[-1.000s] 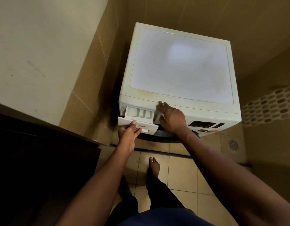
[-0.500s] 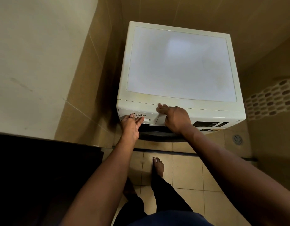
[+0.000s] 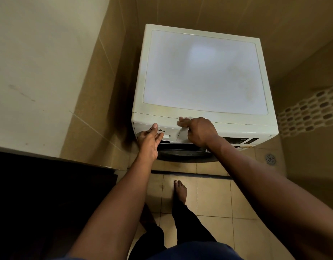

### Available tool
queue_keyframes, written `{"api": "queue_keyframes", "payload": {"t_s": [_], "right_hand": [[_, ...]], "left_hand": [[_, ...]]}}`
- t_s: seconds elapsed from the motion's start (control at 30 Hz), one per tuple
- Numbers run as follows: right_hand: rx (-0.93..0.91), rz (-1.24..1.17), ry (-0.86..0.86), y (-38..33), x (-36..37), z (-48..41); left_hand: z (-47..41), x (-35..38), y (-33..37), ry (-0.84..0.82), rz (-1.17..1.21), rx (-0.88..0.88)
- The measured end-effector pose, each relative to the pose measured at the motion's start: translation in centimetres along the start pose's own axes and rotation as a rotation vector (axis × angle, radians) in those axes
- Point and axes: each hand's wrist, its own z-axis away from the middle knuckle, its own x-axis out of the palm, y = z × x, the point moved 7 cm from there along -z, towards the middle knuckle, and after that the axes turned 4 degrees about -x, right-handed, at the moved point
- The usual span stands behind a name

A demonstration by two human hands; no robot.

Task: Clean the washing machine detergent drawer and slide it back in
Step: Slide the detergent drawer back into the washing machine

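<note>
1. Head view: the white washing machine (image 3: 203,72) stands in a tiled corner, seen from above, with its dark round door (image 3: 184,152) below the front panel.
2. The detergent drawer (image 3: 172,130) sits fully in its slot at the left end of that panel, its face flush with the machine front (the brand lettering on it is partly covered).
3. The left hand (image 3: 149,140) lies flat against the drawer face with its fingers (image 3: 154,126) straight, pressing and gripping nothing.
4. The right hand (image 3: 198,130) rests on the machine's top front edge just right of the drawer, its fingers laid loosely across the edge and holding nothing.
5. A dark control display (image 3: 237,140) shows right of that hand.
6. Below, a bare foot (image 3: 179,190) stands on beige floor tiles (image 3: 214,196), and a round floor drain (image 3: 270,158) sits to the right.
</note>
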Motion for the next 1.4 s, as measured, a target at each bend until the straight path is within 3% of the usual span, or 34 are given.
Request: {"api": "queue_keyframes", "payload": {"t_s": [0.53,1.1,1.4], "right_hand": [[0.04,-0.028,-0.026,-0.1,0.7,0.1],[0.079,-0.012,-0.032,-0.7,0.8,0.4],[0.08,0.027,-0.033,-1.2,0.8,0.6]], "left_hand": [[0.2,-0.9,0.0,-0.016,-0.095,0.006],[8.2,-9.2,-4.7,0.0,-0.074,-0.044],[9.4,-9.5,-5.1,-0.009,-0.028,-0.055]]}}
